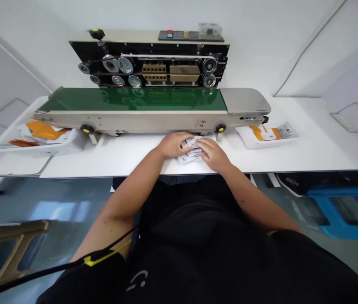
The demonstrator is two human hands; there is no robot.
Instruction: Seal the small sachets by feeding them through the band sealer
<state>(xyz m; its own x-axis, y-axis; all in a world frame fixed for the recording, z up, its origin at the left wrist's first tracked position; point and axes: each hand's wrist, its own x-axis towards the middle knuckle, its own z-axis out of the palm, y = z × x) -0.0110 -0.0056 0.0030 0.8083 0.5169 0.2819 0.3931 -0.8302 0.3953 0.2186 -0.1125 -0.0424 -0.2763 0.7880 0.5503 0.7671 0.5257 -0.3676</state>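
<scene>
A loose pile of small white printed packets (189, 158) lies at the front of the white table, below the sealing machine's conveyor. My left hand (175, 145) curves around the pile's left and far side, its fingers bent over the packets. From the right, my right hand (214, 154) closes in on the same pile, with its fingertips on the upper packets. Several packets overlap at uneven angles between the two hands. The fingers cover part of the pile, and the print is too small to read.
A band sealing machine (153, 122) with a green belt (166, 99) stands behind my hands. White bins with orange and white packets sit on either side: a left bin (79, 141) and a right bin (255, 143). On the floor are a blue stool (321, 195) and a brown stool (23, 249).
</scene>
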